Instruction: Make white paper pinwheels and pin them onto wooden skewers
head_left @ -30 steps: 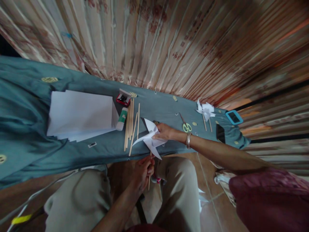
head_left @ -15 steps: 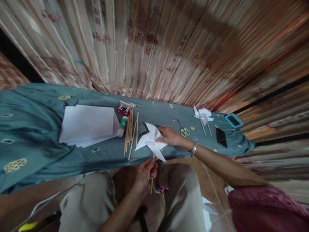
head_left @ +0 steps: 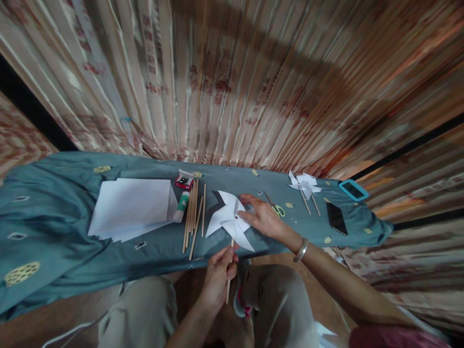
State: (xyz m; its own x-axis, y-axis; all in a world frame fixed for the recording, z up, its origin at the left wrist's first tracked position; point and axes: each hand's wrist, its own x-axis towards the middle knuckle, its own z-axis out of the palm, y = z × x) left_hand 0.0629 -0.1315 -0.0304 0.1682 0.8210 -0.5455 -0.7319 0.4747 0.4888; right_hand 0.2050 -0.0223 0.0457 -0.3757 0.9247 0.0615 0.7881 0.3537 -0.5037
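A white paper pinwheel [head_left: 229, 218] is fixed to a thin wooden stick [head_left: 228, 290], with a small dark pin head showing at its centre. My left hand [head_left: 219, 273] is closed around the stick below the blades, at the front edge of the table. By the right-hand blades is my right hand [head_left: 265, 217], its fingers apart and the thumb close to the centre; whether it touches the paper I cannot tell. Several loose wooden sticks [head_left: 193, 212] lie left of the pinwheel, beside a green-and-white glue stick [head_left: 181, 207] and a red box of pins [head_left: 184, 180].
A stack of white paper [head_left: 132, 205] covers the left part of the cloth-covered table [head_left: 152, 258]. To the right lie scissors [head_left: 278, 210], finished pinwheels [head_left: 305, 183], a dark phone [head_left: 337, 218] and a blue-framed device [head_left: 353, 190]. A pleated curtain [head_left: 217, 96] hangs behind.
My right thumb has come off the pinwheel's centre and the fingers have spread, uncovering the pin head. My left hand keeps its hold on the stick. The view has tilted up slightly.
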